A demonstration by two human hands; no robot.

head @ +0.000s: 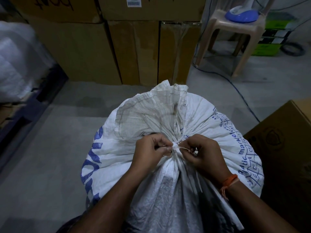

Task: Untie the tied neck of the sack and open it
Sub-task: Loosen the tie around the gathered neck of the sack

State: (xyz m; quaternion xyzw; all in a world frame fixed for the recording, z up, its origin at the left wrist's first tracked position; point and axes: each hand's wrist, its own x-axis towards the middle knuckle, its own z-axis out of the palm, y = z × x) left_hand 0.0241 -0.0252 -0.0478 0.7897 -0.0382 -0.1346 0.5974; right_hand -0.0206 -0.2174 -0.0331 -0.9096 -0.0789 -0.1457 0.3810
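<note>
— Sack (144,125): what does it look like?

— White woven plastic sack, full and rounded, with blue lettering down its left flank and a blue printed grid with letters on its right. Its neck is gathered into tight pleats and bound by a white tie (175,145) wound round the bunch. Above the binding, the loose mouth fans out away from the camera, greyish and creased.

— Where does it stand?

— Upright on the grey concrete floor (50,148), right in front of the person, below the middle of the view. Tall brown cardboard cartons (104,51) are stacked behind it, another brown carton (286,140) sits just beside it on the right, and a beige plastic stool (235,36) with a blue and white object on it stands further back on the right.

— And the hands?

— Both are at the neck, one on each side of the knot. The left hand (149,148) has its fingers curled, thumb and fingertips pinching the tie at the knot's left edge. The right hand (203,152) is curled too, pinching a thin tan string end (185,149) that runs from the knot. An orange thread band (229,180) circles the right wrist.

— Is the neck loose?

— It is bunched tight, the tie wrapped round it, the knot between the two sets of fingertips.
</note>
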